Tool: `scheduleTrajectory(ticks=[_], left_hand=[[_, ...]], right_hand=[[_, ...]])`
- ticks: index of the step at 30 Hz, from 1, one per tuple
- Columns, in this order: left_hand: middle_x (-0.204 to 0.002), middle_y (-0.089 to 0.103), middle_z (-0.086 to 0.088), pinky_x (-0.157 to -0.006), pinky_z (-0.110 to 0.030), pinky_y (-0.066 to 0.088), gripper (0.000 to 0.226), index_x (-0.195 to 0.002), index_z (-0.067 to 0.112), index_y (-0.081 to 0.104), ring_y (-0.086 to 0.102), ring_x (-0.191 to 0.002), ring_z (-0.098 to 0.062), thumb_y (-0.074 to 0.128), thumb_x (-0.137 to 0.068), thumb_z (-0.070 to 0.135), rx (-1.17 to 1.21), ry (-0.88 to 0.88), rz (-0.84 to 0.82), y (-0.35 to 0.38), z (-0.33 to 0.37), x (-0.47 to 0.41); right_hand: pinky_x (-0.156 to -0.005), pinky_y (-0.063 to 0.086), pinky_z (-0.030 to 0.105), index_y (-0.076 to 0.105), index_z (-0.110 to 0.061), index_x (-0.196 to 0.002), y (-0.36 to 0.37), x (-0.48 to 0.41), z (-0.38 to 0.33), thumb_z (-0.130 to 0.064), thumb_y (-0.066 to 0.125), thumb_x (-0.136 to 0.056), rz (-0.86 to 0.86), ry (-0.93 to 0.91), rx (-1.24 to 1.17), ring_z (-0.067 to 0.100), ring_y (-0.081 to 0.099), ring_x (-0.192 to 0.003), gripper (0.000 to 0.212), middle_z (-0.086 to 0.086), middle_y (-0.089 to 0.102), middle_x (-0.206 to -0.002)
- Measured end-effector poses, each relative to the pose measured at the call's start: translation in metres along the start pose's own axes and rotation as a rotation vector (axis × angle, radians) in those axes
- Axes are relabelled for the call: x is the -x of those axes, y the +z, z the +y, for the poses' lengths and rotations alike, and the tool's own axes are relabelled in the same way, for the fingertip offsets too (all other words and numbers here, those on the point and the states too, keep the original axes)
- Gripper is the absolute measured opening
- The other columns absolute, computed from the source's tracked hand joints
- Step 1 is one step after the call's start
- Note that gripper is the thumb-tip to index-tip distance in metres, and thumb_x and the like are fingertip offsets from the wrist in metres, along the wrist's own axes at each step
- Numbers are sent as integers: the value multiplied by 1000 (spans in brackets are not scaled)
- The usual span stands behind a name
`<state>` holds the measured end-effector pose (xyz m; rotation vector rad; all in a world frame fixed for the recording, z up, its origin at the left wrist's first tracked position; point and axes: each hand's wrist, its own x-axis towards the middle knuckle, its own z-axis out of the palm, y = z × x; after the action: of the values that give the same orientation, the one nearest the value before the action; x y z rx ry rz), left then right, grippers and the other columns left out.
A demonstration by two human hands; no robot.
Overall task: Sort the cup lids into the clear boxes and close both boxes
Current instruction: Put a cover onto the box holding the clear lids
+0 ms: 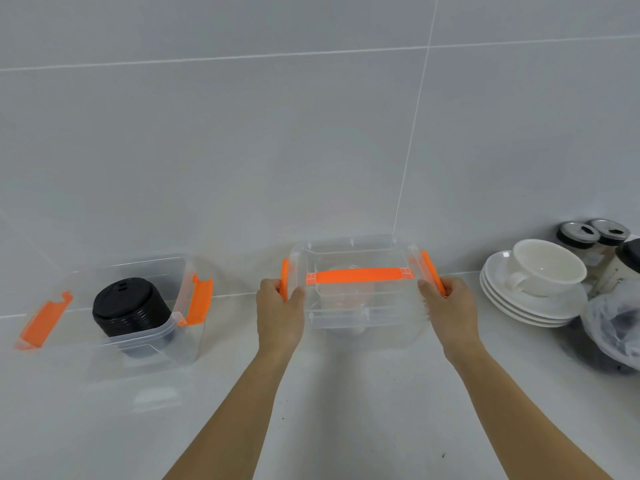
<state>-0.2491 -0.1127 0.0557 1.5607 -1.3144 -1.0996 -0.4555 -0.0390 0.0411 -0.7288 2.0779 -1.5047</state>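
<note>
A clear box point(360, 322) stands in the middle of the counter with its clear cover and orange handle point(360, 275) on top. Pale, see-through cup lids show faintly inside it. My left hand point(278, 313) presses the orange latch point(284, 277) on the box's left end. At the right end, my right hand point(450, 308) presses the other orange latch point(433, 271). To the left stands a second clear box point(156, 344), uncovered, holding a stack of black cup lids point(130, 308). Both of its orange latches point(199, 301) hang outward.
A white cup point(547, 266) sits on stacked white saucers point(526, 303) at the right. Behind them are lidded jars point(576, 237), and a crumpled clear bag point(613, 327) lies at the right edge. A tiled wall rises just behind the boxes.
</note>
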Motion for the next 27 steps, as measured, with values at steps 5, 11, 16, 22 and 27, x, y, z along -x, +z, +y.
scheduleTrajectory(ticks=[5,11,16,22,27], left_hand=[[-98,55,-12,-73,-46,51,15,-98,11,48,55,-77,-27,53,-88,21,-78,74,33,3,-2,2],[-97,50,-12,-66,-41,48,10,-93,8,47,50,-71,-23,49,-92,18,-177,130,42,5,-1,4],[-97,40,-5,-68,-30,37,17,-104,1,50,45,-73,-21,42,-97,14,-353,196,44,4,5,3],[-99,42,-8,-66,-29,37,17,-104,0,49,42,-66,-17,41,-97,14,-363,194,43,6,6,3],[-100,43,-9,-64,-32,41,19,-107,0,47,45,-66,-18,42,-96,14,-397,195,19,4,6,1]], right_hand=[[-50,34,26,53,-7,-87,-2,0,-1,-26,52,-90,-6,-62,113,16,46,-57,19,3,51,-71],[-50,33,28,50,-8,-78,-3,1,-1,-24,51,-91,3,-93,182,18,44,-57,20,2,49,-67],[-51,33,29,50,-5,-74,-4,-4,-6,-21,50,-91,18,-161,322,20,43,-60,24,8,50,-70],[-50,32,29,48,-6,-72,-4,-5,-4,-21,49,-92,21,-170,360,18,40,-57,24,8,49,-69],[-52,34,30,54,-3,-78,-4,-3,-4,-23,50,-91,21,-176,390,23,46,-61,25,14,57,-74]])
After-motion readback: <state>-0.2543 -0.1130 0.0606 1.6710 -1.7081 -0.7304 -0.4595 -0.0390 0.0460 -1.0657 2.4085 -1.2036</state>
